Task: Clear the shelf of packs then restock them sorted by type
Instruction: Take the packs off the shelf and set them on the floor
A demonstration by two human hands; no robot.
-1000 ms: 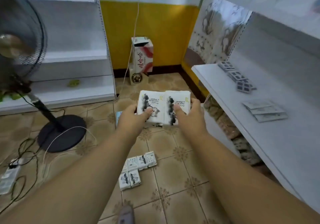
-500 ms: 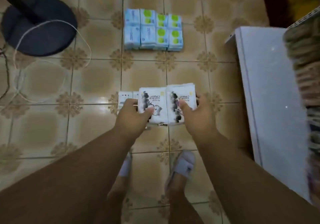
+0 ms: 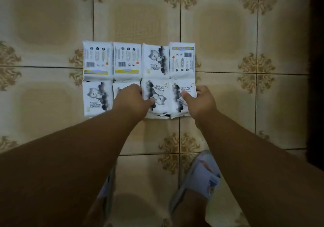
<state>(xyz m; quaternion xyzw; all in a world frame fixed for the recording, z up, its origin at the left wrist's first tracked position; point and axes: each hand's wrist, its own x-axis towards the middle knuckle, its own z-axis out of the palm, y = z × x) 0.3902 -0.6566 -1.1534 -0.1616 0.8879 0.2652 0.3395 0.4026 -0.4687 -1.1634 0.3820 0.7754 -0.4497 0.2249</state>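
- Since a second ago both hands have dropped from chest height near the shelf down to the tiled floor (image 3: 219,33), carrying the same two white packs between them.
- Left hand (image 3: 133,100) holds the left pack (image 3: 157,93), thumb pressed on its printed face and the other fingers curled round its edge out of my sight.
- Right hand (image 3: 201,102) grips the right pack (image 3: 184,93) the same way, thumb on top, fingers wrapped round the outer side.
- Both packs sit side by side, touching, so they go down as one block.
- I hold them at the front right of the group of white packs (image 3: 112,60) already laid on the tiles, tight against the back row, closing the rectangle.
- Whether the packs rest fully on the floor or on others beneath, I cannot tell.
- Keeping one type in one neat block should make restocking by type easier, I judge.
- A slipper (image 3: 201,179) shows below my right arm, near the packs.
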